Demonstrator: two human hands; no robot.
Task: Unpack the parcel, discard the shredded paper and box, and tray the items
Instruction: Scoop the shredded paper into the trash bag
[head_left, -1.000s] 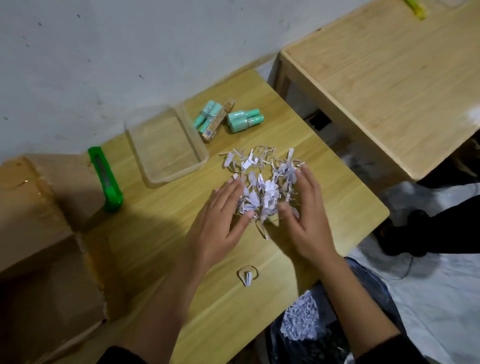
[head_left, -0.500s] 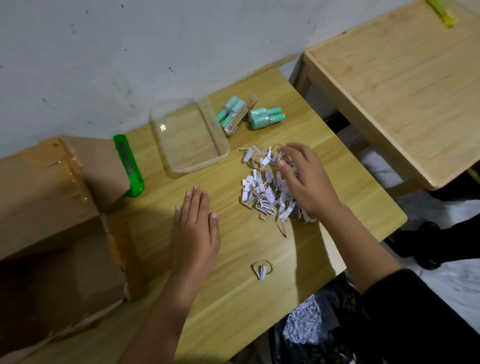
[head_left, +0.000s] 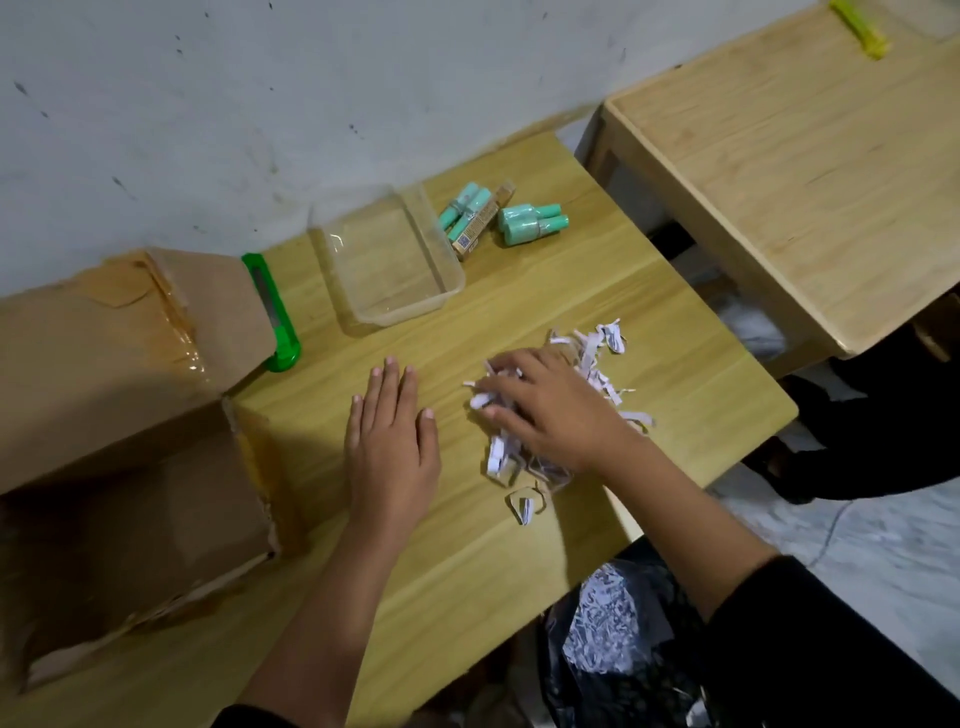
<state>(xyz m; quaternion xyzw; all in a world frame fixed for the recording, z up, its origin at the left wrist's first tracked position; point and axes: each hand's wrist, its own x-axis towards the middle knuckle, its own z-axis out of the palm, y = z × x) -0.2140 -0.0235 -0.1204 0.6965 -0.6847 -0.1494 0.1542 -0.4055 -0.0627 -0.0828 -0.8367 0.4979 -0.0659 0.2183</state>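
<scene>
Lying beneath curled right hand (head_left: 550, 415) fingers (head_left: 501, 383): shredded paper (head_left: 597, 356); left hand (head_left: 392, 447) apart.

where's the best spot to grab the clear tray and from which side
I'd pinch the near short wall of the clear tray, thumb inside, coming from above on your side. It sits upright and empty, and that rim is free, while the green bottles crowd its far right corner.

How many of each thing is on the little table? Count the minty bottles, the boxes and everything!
Mint bottles: 4
Small brown box: 1
Clear tray: 1
Green cutter: 1
Big cardboard box: 1
Shredded paper pile: 1
Total: 9
</scene>
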